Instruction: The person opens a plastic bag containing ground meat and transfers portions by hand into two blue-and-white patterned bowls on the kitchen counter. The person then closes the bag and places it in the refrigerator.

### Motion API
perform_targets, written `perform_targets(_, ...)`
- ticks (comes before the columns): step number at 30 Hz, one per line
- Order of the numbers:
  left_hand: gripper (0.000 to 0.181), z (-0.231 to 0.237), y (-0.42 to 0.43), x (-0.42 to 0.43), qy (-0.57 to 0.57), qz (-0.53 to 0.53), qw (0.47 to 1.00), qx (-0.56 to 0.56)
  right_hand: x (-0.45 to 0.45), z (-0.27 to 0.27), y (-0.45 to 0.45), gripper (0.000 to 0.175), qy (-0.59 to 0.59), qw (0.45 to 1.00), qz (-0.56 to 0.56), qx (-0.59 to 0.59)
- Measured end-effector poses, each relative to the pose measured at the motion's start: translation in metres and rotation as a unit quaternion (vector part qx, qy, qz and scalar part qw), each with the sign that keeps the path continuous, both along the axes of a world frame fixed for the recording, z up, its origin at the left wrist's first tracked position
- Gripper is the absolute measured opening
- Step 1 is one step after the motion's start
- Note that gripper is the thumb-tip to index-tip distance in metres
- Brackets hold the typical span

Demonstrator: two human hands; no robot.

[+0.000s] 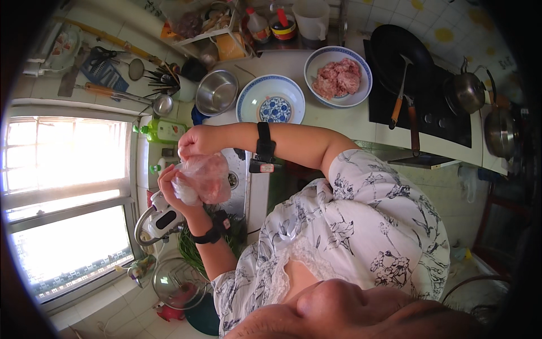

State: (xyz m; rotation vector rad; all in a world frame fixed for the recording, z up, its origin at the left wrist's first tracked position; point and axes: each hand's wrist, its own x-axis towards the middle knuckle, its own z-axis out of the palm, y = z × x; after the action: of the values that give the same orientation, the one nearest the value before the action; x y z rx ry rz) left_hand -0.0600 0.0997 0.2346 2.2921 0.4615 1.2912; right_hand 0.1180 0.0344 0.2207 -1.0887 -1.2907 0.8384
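A thin clear plastic bag (207,180) holding pale pink contents, possibly meat, hangs above the sink (240,186). My left hand (172,186) holds its lower left side, where the plastic is bunched up white. At the upper edge my right hand (199,142) has its fingers curled closed on the plastic. What exactly is inside is blurred by the film. Right of my hands, on the counter, stand a blue-and-white porcelain bowl (250,106) and a similar bowl (311,91) of raw minced meat (338,78). A stainless steel pot (217,92) sits beside them.
A faucet (165,220) and long green leafy vegetables (190,245) are close to my left forearm. A dish soap bottle (165,130) stands by the window. The hob (449,123) carries a black wok (394,55), a spatula (398,106) and a kettle (465,91).
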Motion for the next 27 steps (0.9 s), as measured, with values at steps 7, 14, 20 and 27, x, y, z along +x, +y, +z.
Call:
perform_targets(7, 0.025, -0.026, 0.0, -0.004, -0.049, 0.003, 0.975, -0.216, -0.036, -0.002, -0.01, 0.018, -0.179, 0.974, -0.069, 0.122)
perform_targets(14, 0.025, -0.059, 0.001, -0.005, 0.008, 0.014, 0.986, -0.163, -0.044, -0.035, 0.001, 0.019, 0.106, 0.99, -0.071, -0.059)
perform_targets(20, 0.027, -0.089, -0.008, -0.015, 0.063, 0.055, 0.978, -0.194, -0.037, -0.061, -0.003, 0.017, 0.238, 0.959, -0.002, -0.154)
perform_targets(27, 0.017, -0.113, -0.028, -0.016, 0.013, 0.173, 0.951, -0.255, -0.056, -0.077, -0.037, 0.052, -0.104, 0.993, 0.034, -0.055)
